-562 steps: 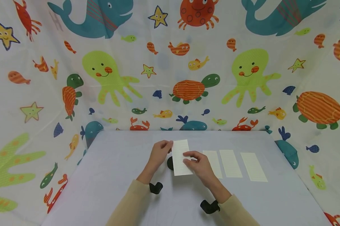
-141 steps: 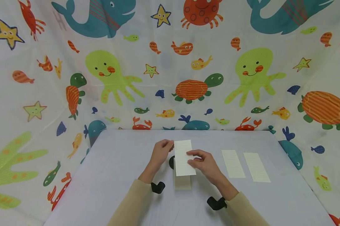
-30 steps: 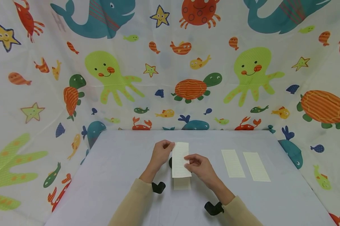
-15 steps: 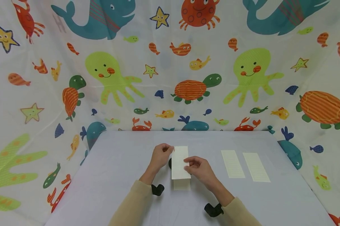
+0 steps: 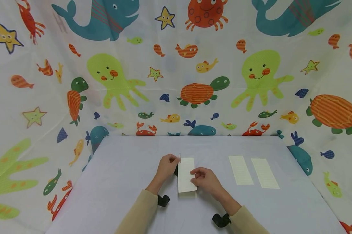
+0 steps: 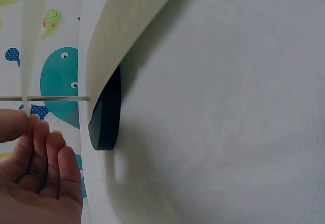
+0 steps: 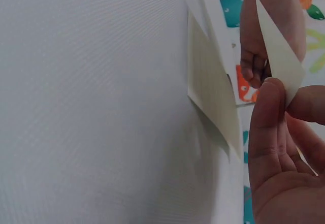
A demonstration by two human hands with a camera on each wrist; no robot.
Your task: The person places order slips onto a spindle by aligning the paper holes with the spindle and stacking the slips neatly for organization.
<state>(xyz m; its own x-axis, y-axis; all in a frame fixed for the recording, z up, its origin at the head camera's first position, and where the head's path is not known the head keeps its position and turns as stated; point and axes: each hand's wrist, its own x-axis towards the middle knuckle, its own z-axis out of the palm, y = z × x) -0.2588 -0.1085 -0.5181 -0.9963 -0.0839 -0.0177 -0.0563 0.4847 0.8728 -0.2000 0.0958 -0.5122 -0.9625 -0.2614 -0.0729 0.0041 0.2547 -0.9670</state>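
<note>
Held upper paper slip (image 5: 186, 177) raised above lower paper slip (image 6: 127, 26), near the middle of the tabletop (image 5: 120, 178), with a gap between the two in the left wrist view. Clamped fingers of left hand (image 5: 165, 166) on the far left corner, just beside thin rod (image 5: 180, 158); clamped fingers of right hand (image 5: 206, 181) on the right edge, thumb against fingertips with paper between. Looked threaded on thin rod at that corner; could not make out any hole. Left dark base (image 6: 107, 122) mostly covered by lower paper slip. Called, by judgement, for a slow, straight slide down the rod, both sides level, with light pinches to avoid tearing the corner or creasing the sheet; also for squaring edges with lower paper slip before letting go, and for staying clear of the rod's tip. Found inner spare slip (image 5: 241, 170) and outer spare slip (image 5: 265, 173) farther right, flat on the tabletop, side by side, not touching, well apart from right hand. Backed everything with white sea-creature cloth (image 5: 164, 81).
</note>
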